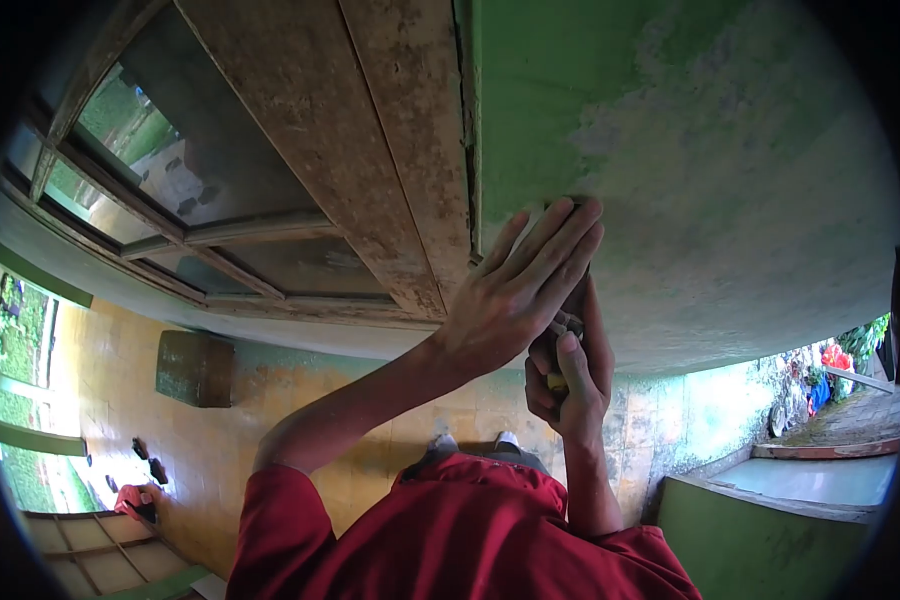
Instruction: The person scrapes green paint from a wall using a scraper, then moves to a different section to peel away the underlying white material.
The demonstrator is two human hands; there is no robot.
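My left hand (pixel 515 290) lies flat with its fingers stretched out, up against the green wall (pixel 710 200) beside the wooden frame. Just below it, my right hand (pixel 575 385) is closed round a hand tool (pixel 557 381) with a dark, partly yellow handle. The tool's upper part runs up behind my left hand, which hides most of it, so I cannot tell its exact kind. Around the fingertips the green paint gives way to a bare greyish patch.
A worn wooden frame (pixel 370 130) with glass panes (pixel 200 130) rises at the left. A dark box (pixel 195 368) stands on the yellowish tiled floor (pixel 300 375). At the lower right is a low green wall (pixel 740 540). Shoes (pixel 150 460) lie far left.
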